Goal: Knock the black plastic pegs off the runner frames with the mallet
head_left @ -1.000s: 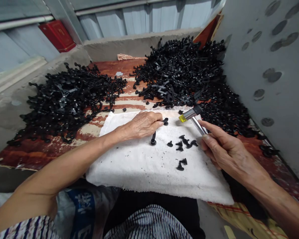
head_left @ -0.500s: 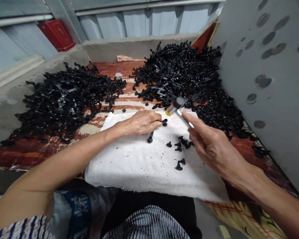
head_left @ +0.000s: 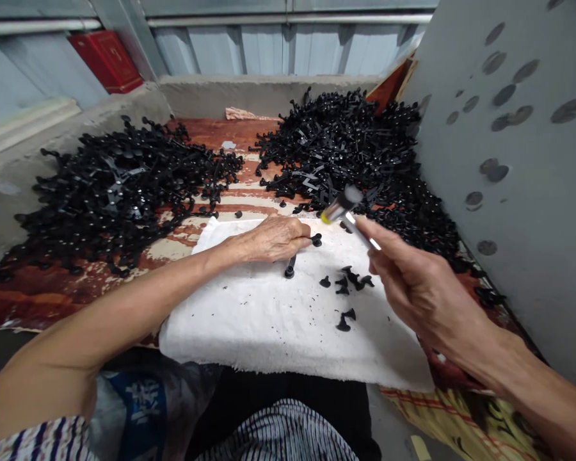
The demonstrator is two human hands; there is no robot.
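Note:
My left hand point(head_left: 271, 238) rests closed on a white cloth pad point(head_left: 269, 320), pinching a small black plastic part point(head_left: 316, 240) at its fingertips; another piece point(head_left: 289, 268) pokes out under the hand. My right hand point(head_left: 415, 282) grips the thin metal handle of a small hammer point(head_left: 342, 205), whose blurred head with a yellow face hangs just above and right of the pinched part. Several loose black pieces point(head_left: 345, 282) lie on the cloth below the hammer.
Two big heaps of black plastic parts sit on a worn red board point(head_left: 182, 237): one at left point(head_left: 115, 186), one at back right point(head_left: 355, 147). A grey wall point(head_left: 518, 160) stands close on the right, a concrete ledge point(head_left: 269, 89) behind, and a red box point(head_left: 106, 59) at upper left.
My right hand has swung the hammer left and up, from the cloth's right side to just above the part in my left fingers. The left hand has stayed put.

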